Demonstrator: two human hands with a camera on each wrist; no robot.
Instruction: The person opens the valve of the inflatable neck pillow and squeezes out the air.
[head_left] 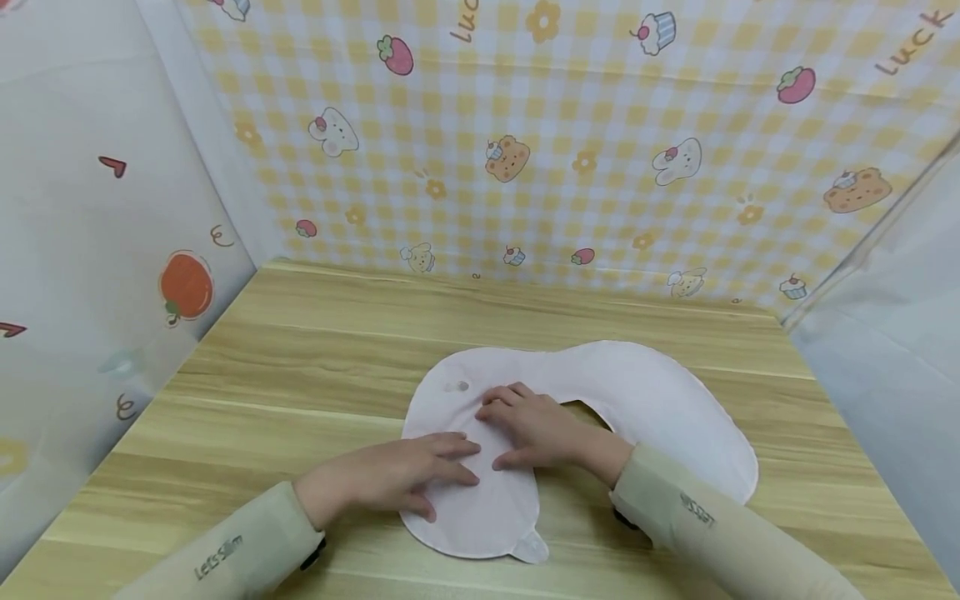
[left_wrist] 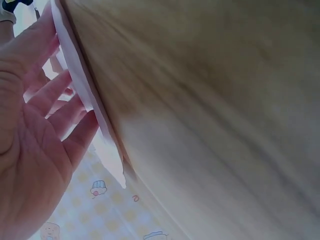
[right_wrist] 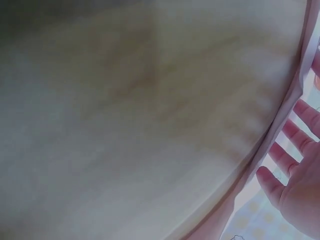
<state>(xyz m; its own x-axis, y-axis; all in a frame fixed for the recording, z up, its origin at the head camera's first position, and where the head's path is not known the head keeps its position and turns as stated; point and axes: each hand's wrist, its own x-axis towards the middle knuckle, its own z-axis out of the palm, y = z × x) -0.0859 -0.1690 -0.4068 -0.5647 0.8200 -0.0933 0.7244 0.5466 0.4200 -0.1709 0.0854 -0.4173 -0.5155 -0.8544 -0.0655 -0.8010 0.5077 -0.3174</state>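
A pale pink U-shaped neck pillow (head_left: 667, 400) lies flat on the wooden table, its curve toward the back wall. On its left arm, my left hand (head_left: 397, 475) rests with fingers spread, pointing right. My right hand (head_left: 543, 429) touches the same arm from the inner side, fingers loosely spread and pointing left. A small round clear valve (head_left: 462, 386) shows above the hands, and a pale tab (head_left: 532, 547) sticks out at the lower end. In both wrist views the pillow (left_wrist: 80, 75) appears edge-on, a thin sheet under the fingertips of the right hand (right_wrist: 300, 175) too.
The wooden table (head_left: 262, 375) reaches back to a yellow checked wall covering (head_left: 450, 108) with cartoon prints. A white printed sheet (head_left: 75, 208) stands along the left side, and another pale sheet (head_left: 900, 333) hangs on the right.
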